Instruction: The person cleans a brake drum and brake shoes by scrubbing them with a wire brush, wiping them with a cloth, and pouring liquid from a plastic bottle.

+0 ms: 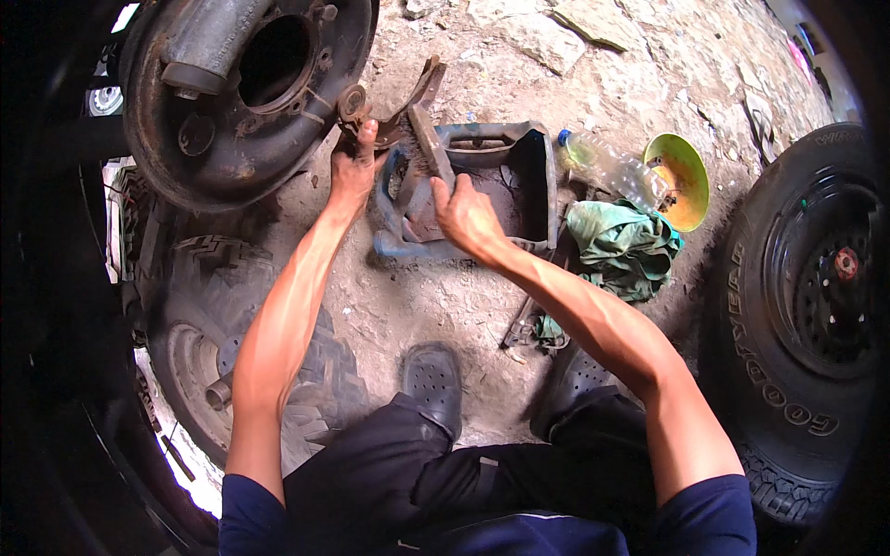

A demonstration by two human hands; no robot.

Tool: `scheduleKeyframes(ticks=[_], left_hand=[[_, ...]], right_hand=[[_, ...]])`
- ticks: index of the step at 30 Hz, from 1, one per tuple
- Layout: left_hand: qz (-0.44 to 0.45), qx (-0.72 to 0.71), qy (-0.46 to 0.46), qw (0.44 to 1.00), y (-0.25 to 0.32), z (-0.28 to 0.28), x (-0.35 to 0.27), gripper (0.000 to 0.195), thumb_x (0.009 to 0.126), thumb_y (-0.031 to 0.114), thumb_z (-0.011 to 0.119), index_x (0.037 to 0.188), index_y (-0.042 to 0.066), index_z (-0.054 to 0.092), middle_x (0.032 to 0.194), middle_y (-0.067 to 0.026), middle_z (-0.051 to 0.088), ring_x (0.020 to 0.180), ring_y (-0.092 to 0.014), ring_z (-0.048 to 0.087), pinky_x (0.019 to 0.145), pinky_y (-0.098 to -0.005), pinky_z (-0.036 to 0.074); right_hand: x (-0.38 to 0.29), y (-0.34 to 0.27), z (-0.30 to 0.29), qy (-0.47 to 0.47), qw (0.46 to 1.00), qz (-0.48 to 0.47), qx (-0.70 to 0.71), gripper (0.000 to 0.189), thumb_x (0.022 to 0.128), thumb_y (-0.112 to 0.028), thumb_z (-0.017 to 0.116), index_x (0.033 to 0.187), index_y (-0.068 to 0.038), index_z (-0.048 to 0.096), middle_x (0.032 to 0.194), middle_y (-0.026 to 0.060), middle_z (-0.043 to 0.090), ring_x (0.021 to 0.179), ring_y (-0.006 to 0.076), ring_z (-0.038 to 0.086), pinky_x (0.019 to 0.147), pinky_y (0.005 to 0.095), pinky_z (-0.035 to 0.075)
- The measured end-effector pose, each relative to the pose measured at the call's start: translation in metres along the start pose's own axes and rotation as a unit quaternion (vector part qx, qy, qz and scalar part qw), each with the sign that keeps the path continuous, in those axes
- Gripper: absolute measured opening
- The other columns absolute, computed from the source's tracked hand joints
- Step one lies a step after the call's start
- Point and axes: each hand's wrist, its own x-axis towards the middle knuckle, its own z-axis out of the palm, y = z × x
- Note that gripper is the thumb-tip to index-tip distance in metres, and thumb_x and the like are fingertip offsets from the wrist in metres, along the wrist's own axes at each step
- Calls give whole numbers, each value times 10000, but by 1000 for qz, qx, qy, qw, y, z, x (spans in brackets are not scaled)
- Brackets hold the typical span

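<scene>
My left hand (353, 167) grips a rusty curved metal part (424, 80), which looks like a brake shoe with a round end near the thumb. In my right hand (467, 215) is the handle of a wire brush (432, 142). Its bristles face left, close beside the curved part; whether they touch is hard to tell. Both hands are over a cut-open blue plastic container (554, 187) on the ground, with dark, dusty residue inside it.
A large dark round steel plate (268, 167) is at upper left, above a chunky-treaded tyre (330, 368). Right of the container lie a clear plastic bottle (612, 163), a green bowl (685, 156) and a green cloth (612, 236). A Goodyear tyre (747, 326) stands far right.
</scene>
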Motion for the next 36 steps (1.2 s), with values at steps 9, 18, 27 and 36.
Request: scheduleKeyframes(ticks=[9, 18, 27, 36], left_hand=[[4, -14, -12, 1000, -6, 1, 2, 656, 894, 543, 535, 1382, 124, 406, 1321, -95, 462, 1203, -212, 480, 980, -412, 447], [-18, 34, -27, 999, -14, -13, 0, 654, 875, 592, 524, 1366, 170, 433, 1330, -63, 445, 1201, -203, 464, 988, -446, 433], [28, 71, -31, 997, -18, -22, 14, 587, 896, 502, 571, 1245, 34, 508, 1154, -94, 562, 1024, -210, 552, 871, -345, 477], [149, 232, -29, 961, -17, -32, 22, 627, 935, 535, 464, 1250, -8, 453, 1135, -137, 557, 1036, -226, 484, 943, -361, 373]], right_hand=[[10, 6, -4, 44, 996, -78, -7, 472, 935, -371, 423, 936, 101, 404, 708, 358, 581, 714, 517, 601, 621, 555, 501], [-32, -17, -11, -23, 998, -45, 28, 504, 933, -373, 440, 966, 130, 429, 790, 403, 570, 792, 560, 576, 734, 563, 477], [-11, -13, -12, -31, 999, -12, 15, 551, 926, -398, 443, 986, 150, 431, 863, 428, 557, 867, 565, 561, 805, 555, 456], [-2, 2, -7, -11, 999, -52, 6, 488, 939, -414, 438, 983, 72, 442, 793, 399, 568, 813, 551, 571, 727, 572, 457]])
